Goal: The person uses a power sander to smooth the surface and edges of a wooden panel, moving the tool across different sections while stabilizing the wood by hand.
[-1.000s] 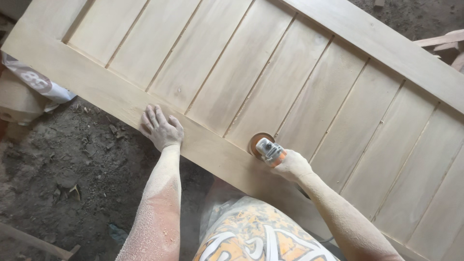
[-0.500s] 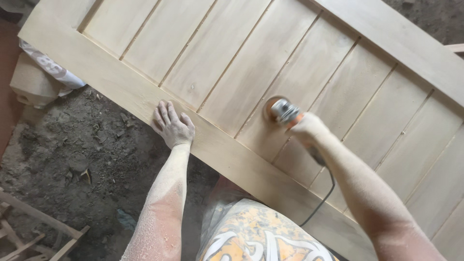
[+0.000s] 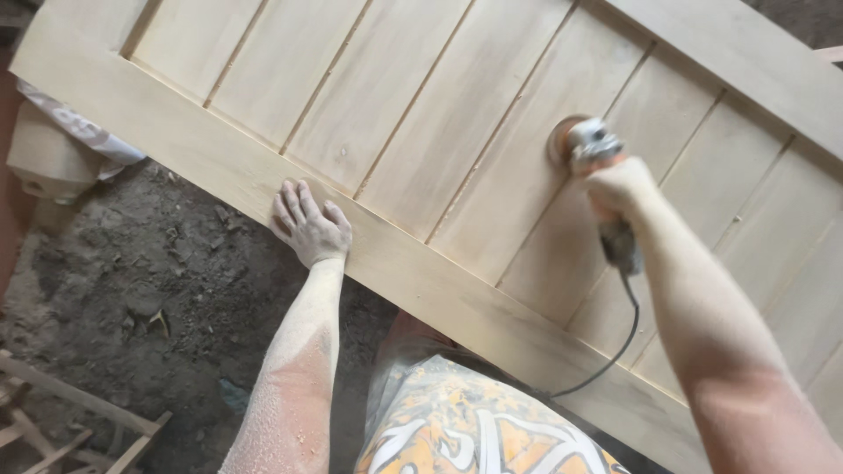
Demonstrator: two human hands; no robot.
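Note:
A large pale wooden door (image 3: 439, 105) with several grooved vertical panels lies flat across the view. My left hand (image 3: 309, 226) rests flat, fingers spread, on the door's near frame rail. My right hand (image 3: 620, 186) grips an angle grinder (image 3: 590, 145) whose round sanding disc presses on a panel near the middle of the door. The grinder's dark rear body and black cord (image 3: 615, 351) trail back under my forearm. Both forearms are coated in fine sawdust.
Dusty dirt floor (image 3: 149, 290) with wood scraps lies at the left. Wooden slats (image 3: 53, 421) sit at the bottom left. A pale block and a white printed sack (image 3: 61, 132) are under the door's left end. My orange patterned clothing (image 3: 474, 430) shows at the bottom.
My right hand has carried the grinder up and to the right along the panel, away from the near rail. My left hand has stayed put on the rail.

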